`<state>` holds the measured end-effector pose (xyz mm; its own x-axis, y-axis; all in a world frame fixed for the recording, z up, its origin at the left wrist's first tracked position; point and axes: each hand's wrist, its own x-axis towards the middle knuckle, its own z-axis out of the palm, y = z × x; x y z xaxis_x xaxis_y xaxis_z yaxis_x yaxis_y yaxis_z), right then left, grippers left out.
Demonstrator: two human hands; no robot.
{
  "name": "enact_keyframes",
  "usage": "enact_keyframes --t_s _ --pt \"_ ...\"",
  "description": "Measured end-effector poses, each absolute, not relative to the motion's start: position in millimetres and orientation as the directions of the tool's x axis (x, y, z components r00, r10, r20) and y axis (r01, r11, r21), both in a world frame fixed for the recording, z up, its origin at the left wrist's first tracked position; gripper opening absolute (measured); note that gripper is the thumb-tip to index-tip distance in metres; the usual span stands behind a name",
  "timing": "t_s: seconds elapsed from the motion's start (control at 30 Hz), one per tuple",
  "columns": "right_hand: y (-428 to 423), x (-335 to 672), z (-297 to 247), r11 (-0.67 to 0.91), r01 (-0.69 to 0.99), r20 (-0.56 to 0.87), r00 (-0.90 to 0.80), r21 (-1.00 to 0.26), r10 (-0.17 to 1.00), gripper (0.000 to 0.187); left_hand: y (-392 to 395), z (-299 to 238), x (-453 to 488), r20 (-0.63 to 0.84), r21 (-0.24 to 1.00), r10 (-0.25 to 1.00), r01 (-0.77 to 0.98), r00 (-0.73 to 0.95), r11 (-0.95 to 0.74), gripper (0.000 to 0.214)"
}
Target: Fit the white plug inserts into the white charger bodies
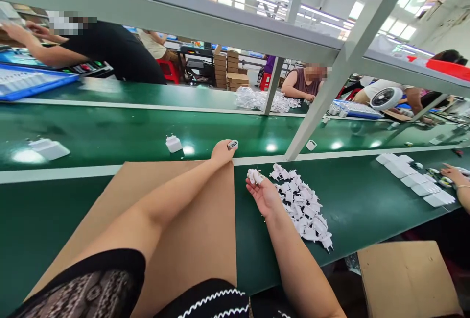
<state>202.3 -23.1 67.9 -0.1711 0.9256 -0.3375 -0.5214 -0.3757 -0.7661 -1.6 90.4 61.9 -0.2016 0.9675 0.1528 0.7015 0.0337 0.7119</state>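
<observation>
My left hand (pixel 221 152) reaches over the far edge of the cardboard sheet (pixel 198 220), its fingers closed around a white charger housing (pixel 233 145) whose end faces up and shows a dark interior. Palm up, my right hand (pixel 263 195) grips small white plug pieces (pixel 254 176); their exact number is hard to make out. Just right of that hand lies a heap of white plug pieces (pixel 301 205), some with metal pins. On the green belt beyond, a white charger (pixel 174 143) stands with its pins up, and another white housing (pixel 311 145) lies to the right.
A larger white charger (pixel 49 148) sits on the belt at left. A slanted metal post (pixel 316 97) rises beside the belt. Rows of white housings (pixel 414 176) lie at right near a co-worker's hand (pixel 453 175). A cardboard box (pixel 407 279) stands below the table edge.
</observation>
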Motion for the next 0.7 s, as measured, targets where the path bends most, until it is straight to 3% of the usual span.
enact_keyframes --t_s 0.23,0.37,0.43,0.53,0.7 --pt "-24 198 66 -0.409 -0.429 -0.319 -0.268 -0.805 0.909 0.031 -39 66 -23 0.281 0.712 0.946 0.626 0.162 -0.319 0.029" --pt "-39 187 69 -0.124 -0.195 -0.074 -0.249 -0.973 0.966 0.037 -98 53 -17 0.264 0.677 0.929 0.636 0.261 -0.371 0.025" --pt "-45 182 71 0.055 -0.07 0.07 -0.24 -0.996 0.968 0.04 -110 43 -13 0.27 0.729 0.933 0.582 0.237 -0.359 0.031" --pt "-51 180 73 0.123 0.004 0.117 -0.29 -0.992 0.95 0.046 -114 31 -10 0.293 0.828 0.952 0.474 0.088 -0.299 0.054" --pt "-53 189 81 0.185 0.058 0.14 -0.451 -0.981 0.881 0.03 -111 26 -11 0.291 0.86 0.952 0.41 0.095 -0.304 0.027"
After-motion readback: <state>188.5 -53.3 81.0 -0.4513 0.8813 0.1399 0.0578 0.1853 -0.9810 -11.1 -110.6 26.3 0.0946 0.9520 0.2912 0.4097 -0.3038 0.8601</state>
